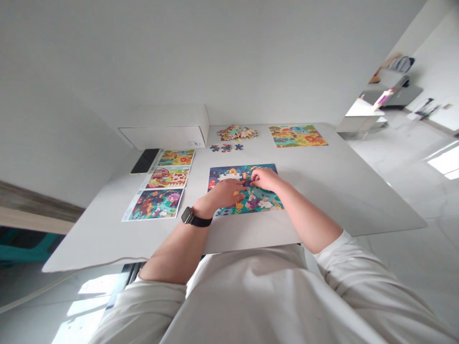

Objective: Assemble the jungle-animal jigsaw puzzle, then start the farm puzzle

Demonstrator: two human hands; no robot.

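Observation:
A dark blue and green jigsaw puzzle (pixel 265 204) with rabbits and plants lies in front of me, mostly assembled. A pale gap shows in its upper left part. My left hand (pixel 226 192) rests over the puzzle's left half, fingers stretched out and touching its surface. A black watch is on that wrist. At the puzzle's upper right, my right hand (pixel 264 178) is closed, its fingertips pinched on a puzzle piece that they mostly hide. Behind the puzzle lie several loose dark puzzle pieces (pixel 226 148) in a short row.
A heap of mixed pieces (pixel 236 133) lies at the back. To its right is a finished animal puzzle (pixel 298 136). Three picture sheets (pixel 158 204) and a phone (pixel 145 161) lie left, before a white box (pixel 161 136). The white table (pixel 351 191) ends near my body.

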